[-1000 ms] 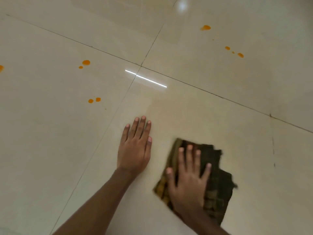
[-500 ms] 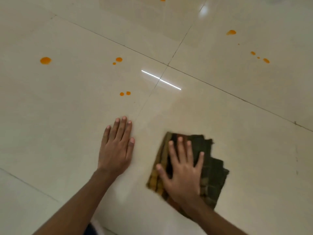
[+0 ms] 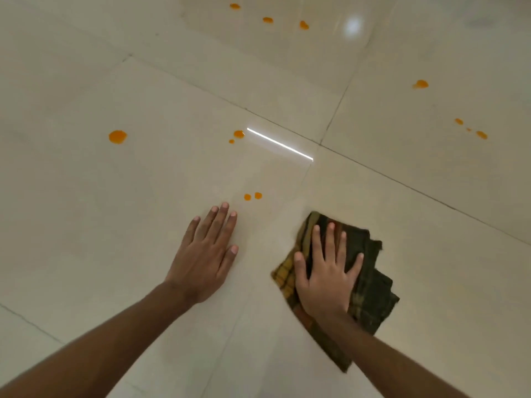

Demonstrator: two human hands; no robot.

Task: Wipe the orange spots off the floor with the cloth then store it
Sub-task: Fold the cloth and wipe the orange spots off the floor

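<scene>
A dark green and yellow checked cloth (image 3: pixel 370 282) lies folded on the cream tiled floor (image 3: pixel 86 225). My right hand (image 3: pixel 324 277) presses flat on top of it, fingers spread. To its left, my left hand (image 3: pixel 205 254) rests flat on the bare tile, holding nothing. Two small orange spots (image 3: pixel 253 196) sit just beyond my left fingertips. A larger orange spot (image 3: pixel 117 137) lies far left, and a pair of spots (image 3: pixel 238 134) sits by a bright light streak. More orange spots are at the far right (image 3: pixel 481 135), upper right (image 3: pixel 420 84) and top (image 3: pixel 267 20).
Dark grout lines (image 3: pixel 373 170) cross the glossy tiles and meet just beyond the cloth. A round light glare (image 3: pixel 352 25) shines at the top. Nothing but floor surrounds the hands.
The view has swung so that the spots at the left and top came into sight. My right hand with the cloth has slid a little towards the two nearest spots.
</scene>
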